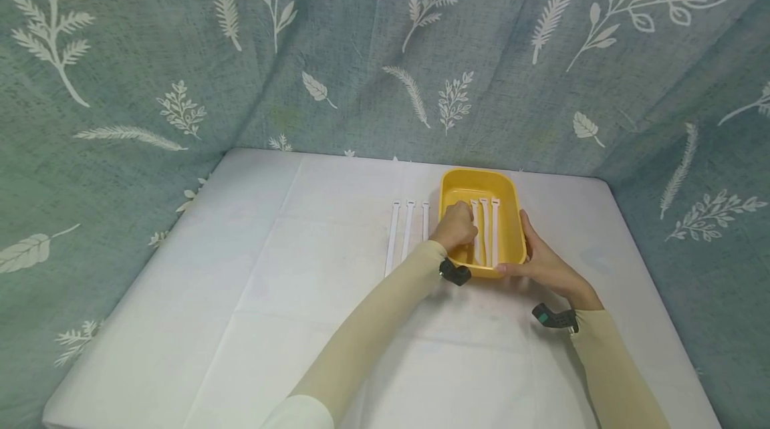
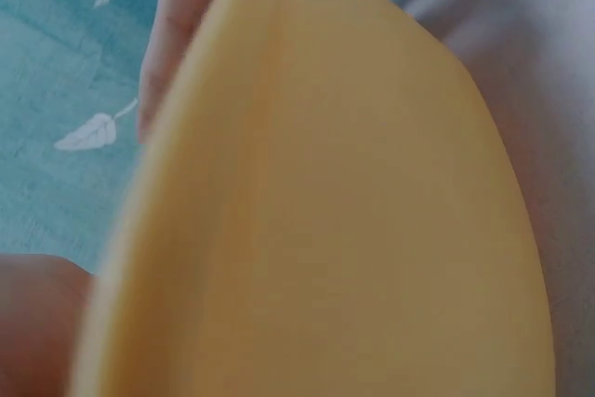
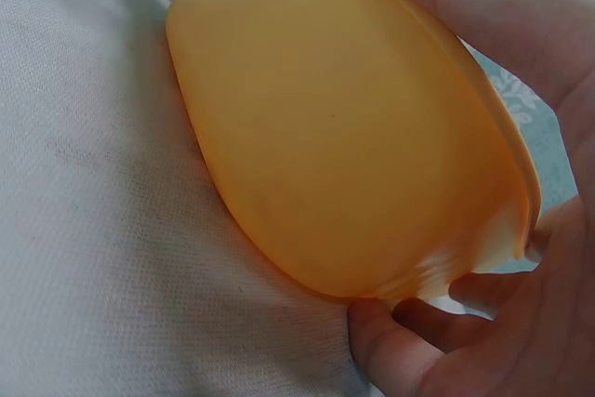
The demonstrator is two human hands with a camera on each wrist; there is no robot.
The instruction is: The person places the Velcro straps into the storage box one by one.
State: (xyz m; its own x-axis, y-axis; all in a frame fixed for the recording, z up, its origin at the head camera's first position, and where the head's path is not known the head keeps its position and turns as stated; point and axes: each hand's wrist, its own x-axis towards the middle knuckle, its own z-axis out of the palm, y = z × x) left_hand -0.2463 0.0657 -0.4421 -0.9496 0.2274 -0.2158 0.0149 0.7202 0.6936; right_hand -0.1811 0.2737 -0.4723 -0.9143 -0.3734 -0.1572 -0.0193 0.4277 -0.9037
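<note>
Hands at the tray, as I follow them from my remote station: the left hand reaches inside with fingers curled beside the leftmost strip, and I cannot tell whether it pinches that strip or merely lies against it; the right hand grips the near right corner, thumb at the front rim and fingers along the side. Inside the yellow tray lie three white strips, roughly side by side with their heads toward the far wall, the leftmost slightly slanted. To the tray's left, three loose strips lie apart in a row on the white worktop, the nearest partly hidden by the left hand and sleeve. A dark wrist unit sits close by the tray's front left corner; beyond the worktop hangs a leaf-print curtain. I judge the chief risk to be disorder among the strips: curled knuckles brushing sideways could push the leftmost onto its neighbours, while a pull from the right hand could tilt the tray and slide all three. Withdrawing low, the wrist unit might catch the rim, and the sleeve might drag the nearest loose strip askew.
</note>
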